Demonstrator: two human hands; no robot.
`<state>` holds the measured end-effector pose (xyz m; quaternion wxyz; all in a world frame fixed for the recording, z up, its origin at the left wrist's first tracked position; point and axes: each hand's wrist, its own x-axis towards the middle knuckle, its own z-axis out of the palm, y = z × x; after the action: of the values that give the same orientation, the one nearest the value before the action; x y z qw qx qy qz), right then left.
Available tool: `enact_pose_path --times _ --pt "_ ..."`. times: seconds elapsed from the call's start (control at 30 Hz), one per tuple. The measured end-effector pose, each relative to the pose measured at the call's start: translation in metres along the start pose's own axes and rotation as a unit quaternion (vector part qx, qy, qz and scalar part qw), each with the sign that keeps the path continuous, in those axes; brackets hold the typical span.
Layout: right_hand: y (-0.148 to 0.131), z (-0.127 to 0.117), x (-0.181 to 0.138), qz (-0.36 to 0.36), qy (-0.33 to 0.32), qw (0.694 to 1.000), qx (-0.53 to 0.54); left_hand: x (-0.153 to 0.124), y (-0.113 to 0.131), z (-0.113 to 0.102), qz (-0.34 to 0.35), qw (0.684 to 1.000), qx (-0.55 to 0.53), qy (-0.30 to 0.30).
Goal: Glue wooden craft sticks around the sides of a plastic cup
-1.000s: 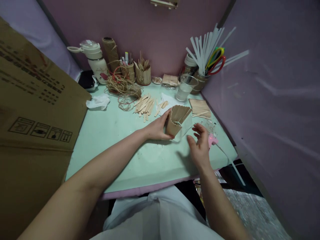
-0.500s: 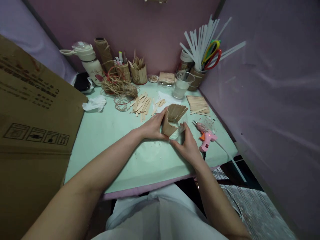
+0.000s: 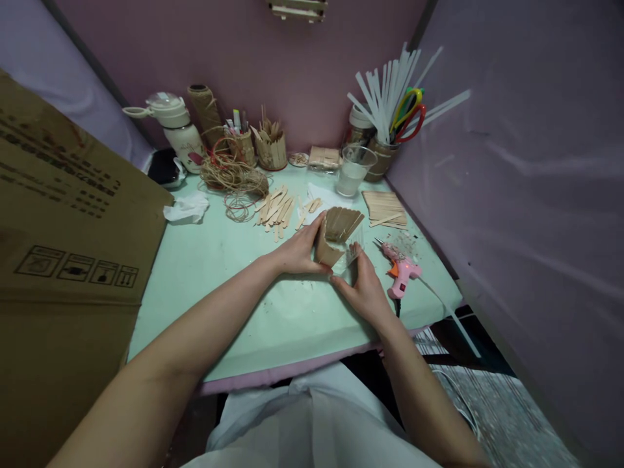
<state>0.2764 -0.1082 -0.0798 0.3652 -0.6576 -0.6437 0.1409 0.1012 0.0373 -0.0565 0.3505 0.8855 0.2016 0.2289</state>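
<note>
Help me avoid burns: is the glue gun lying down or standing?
Lying down: the glue gun shows its whole side profile against the table.

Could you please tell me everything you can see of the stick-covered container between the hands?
The stick-covered container looks like a clear plastic vessel partly faced with flat, tan wooden sticks, set upright side by side. Its top is open, with rounded stick ends along the far rim; toward the right, the clear wall is bare. The left hand wraps its left side, and the right hand touches the clear part. Its base is hidden.
</note>
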Motion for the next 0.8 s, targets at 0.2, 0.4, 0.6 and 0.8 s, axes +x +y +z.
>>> enact_pose_path --times 0.2,0.4,0.6,0.8 --pt "-0.0001 0.0004 -0.0002 -0.002 -0.001 1.0 -0.001 0.0009 -0.0012 0.0004 0.003 1.0 -0.007 0.006" --pt "-0.0033 -0.0003 -0.0008 0.0 -0.008 1.0 0.002 0.0009 -0.0003 -0.0008 0.011 1.0 -0.015 0.006" --pt "-0.005 0.0002 -0.0011 0.0 0.0 1.0 -0.012 0.0014 0.0001 -0.0043 0.01 0.999 -0.033 -0.011" --pt "-0.0051 0.0016 -0.0021 -0.012 0.011 1.0 -0.025 0.0026 0.0047 -0.0082 0.006 0.997 -0.067 -0.025"
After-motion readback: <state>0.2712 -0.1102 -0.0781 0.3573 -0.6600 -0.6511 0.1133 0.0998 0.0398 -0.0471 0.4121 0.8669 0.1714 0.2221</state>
